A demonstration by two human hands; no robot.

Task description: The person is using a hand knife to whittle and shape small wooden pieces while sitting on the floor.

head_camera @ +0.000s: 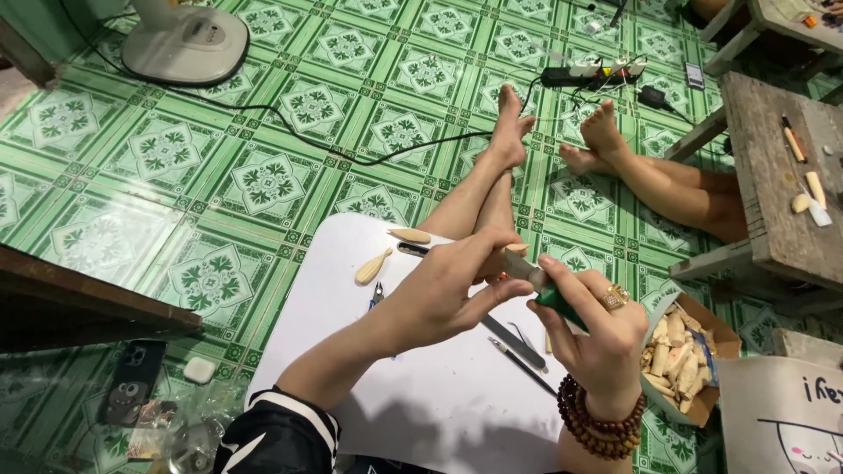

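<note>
— So, gripped where?

— Small pale wooden piece [516,262], pinched between thumb and fingertips of the left hand [439,294], held up over the far edge of the white lap table [421,412]. Fingers curled closed around its near end.

— And on the right?

— Right hand [597,338] wrapped shut around a green-handled tool [555,304], tip pressed against the wooden piece. Gold ring on one finger, brown bead bracelet [599,423] at the wrist.

— On the board itself?

— Two leaf-shaped wooden blanks [374,266] near the far left edge, one lying flat beside the other, slightly apart. Closer in, a few slim metal tools [514,342] under the hands, laid diagonally; exact kinds hard to tell.

— Further out?

— Open cardboard box [694,351] of pale wood offcuts just right of the right hand, on the green patterned floor tiles [263,184]. Own bare legs stretched forward past the table; another person's bare feet [601,140] beside them. Rough wooden bench [773,175] at right with small bits on top. White fan base [186,42] at upper left, black cable across the tiles, power strip [588,74] near the top. Phone [132,382] on the floor at lower left.
</note>
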